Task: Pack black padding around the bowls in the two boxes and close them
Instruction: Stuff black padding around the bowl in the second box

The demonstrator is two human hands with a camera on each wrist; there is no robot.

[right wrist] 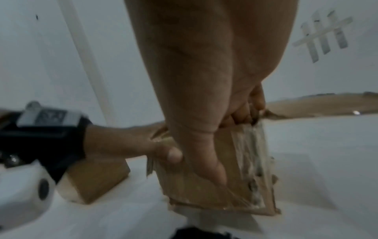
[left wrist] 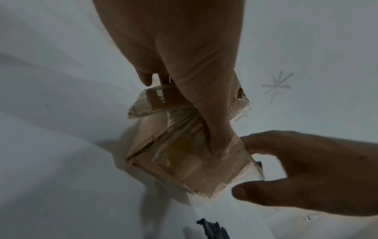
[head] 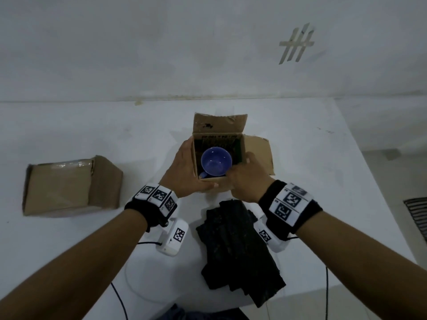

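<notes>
Both hands, left hand (head: 182, 167) and right hand (head: 248, 179), grip the open brown cardboard box (head: 219, 179) holding a blue ceramic bowl (head: 216, 160); black padding (head: 240, 250) likely goes in next.

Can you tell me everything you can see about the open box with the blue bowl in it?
The open box is small, brown cardboard, worn, with shiny clear tape on its outside. It stands on the white table, flaps up and out. Inside sits a blue bowl with dark padding against the far wall. The left hand and right hand hold its sides. More black padding lies nearer the person.
</notes>
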